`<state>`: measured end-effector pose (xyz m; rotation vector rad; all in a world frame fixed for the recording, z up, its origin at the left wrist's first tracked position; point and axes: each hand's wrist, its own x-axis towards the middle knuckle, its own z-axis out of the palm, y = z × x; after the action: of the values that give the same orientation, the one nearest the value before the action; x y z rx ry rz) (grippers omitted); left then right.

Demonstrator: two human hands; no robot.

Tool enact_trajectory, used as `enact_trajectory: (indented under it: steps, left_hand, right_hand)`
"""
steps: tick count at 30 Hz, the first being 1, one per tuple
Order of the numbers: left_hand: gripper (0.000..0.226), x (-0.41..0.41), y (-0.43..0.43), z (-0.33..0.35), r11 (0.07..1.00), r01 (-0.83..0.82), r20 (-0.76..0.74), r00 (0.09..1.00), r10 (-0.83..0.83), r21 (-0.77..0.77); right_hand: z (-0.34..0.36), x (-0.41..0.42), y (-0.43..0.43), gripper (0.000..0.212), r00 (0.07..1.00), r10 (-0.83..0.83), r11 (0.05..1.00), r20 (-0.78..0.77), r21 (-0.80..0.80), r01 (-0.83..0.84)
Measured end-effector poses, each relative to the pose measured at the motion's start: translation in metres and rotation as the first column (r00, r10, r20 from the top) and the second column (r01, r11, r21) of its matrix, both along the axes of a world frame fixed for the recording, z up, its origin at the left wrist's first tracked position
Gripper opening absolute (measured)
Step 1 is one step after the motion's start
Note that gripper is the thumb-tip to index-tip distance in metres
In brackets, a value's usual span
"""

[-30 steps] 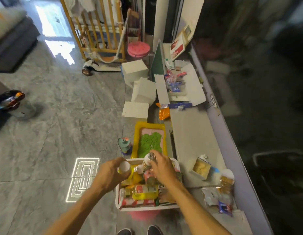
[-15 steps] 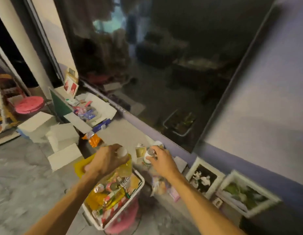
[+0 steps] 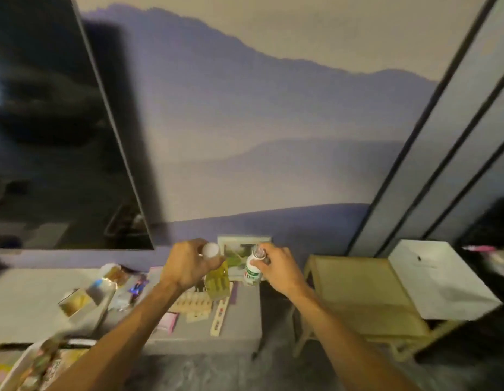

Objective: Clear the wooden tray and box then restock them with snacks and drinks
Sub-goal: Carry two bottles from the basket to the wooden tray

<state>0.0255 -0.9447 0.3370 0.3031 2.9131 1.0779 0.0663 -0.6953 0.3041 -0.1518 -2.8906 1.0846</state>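
Yellow bottle [image 3: 217,280] with a white cap sits in the left hand [image 3: 186,266], fingers curled round its neck. The right hand [image 3: 279,270] grips a small white bottle [image 3: 252,270] just beside it, both above the grey ledge [image 3: 239,320]. At their three o'clock stands the wooden tray [image 3: 358,289], and a white box [image 3: 440,280] beyond it.

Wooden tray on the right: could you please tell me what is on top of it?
A white box rests on the wooden tray, at its right; the rest looks bare. Anything under the box is covered.
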Motion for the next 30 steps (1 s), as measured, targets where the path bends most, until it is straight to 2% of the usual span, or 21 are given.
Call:
enact_trajectory:
  steps: [5, 8, 12, 15, 17, 22, 30]
  left_hand:
    - [0.046, 0.016, 0.168, -0.017, 0.994, 0.111, 0.002, 0.994, -0.111, 0.009]
    - [0.038, 0.028, 0.257, -0.024, 0.985, 0.174, 0.001, 0.985, -0.174, 0.002]
    - [0.037, 0.038, 0.352, -0.03, 0.97, 0.241, 0.025, 0.97, -0.241, 0.005]
    - [0.05, 0.032, 0.406, -0.041, 0.962, 0.272, 0.042, 0.961, -0.272, 0.007]
    - [0.053, 0.025, 0.437, -0.049, 0.957, 0.29, 0.044, 0.956, -0.29, -0.005]
    - [0.041, -0.009, 0.506, -0.075, 0.951, 0.31, 0.094, 0.946, -0.309, 0.007]
    - [0.041, -0.079, 0.595, -0.136, 0.956, 0.293, 0.184, 0.938, -0.293, 0.031]
  right_hand:
    - [-0.013, 0.057, 0.16, 0.035, 0.982, -0.188, 0.982, 0.035, 0.03, 0.187]
    - [-0.019, 0.083, 0.238, 0.037, 0.97, -0.236, 0.971, 0.053, 0.04, 0.234]
    - [-0.027, 0.104, 0.319, 0.039, 0.95, -0.304, 0.953, 0.073, 0.033, 0.302]
    - [-0.033, 0.11, 0.365, 0.039, 0.941, -0.332, 0.943, 0.073, 0.007, 0.332]
    - [-0.039, 0.106, 0.391, 0.039, 0.933, -0.356, 0.934, 0.059, -0.021, 0.358]
    - [-0.063, 0.068, 0.454, 0.04, 0.921, -0.376, 0.923, 0.105, -0.045, 0.382]
    - [-0.128, -0.015, 0.543, 0.042, 0.897, -0.394, 0.916, 0.199, 0.009, 0.4]
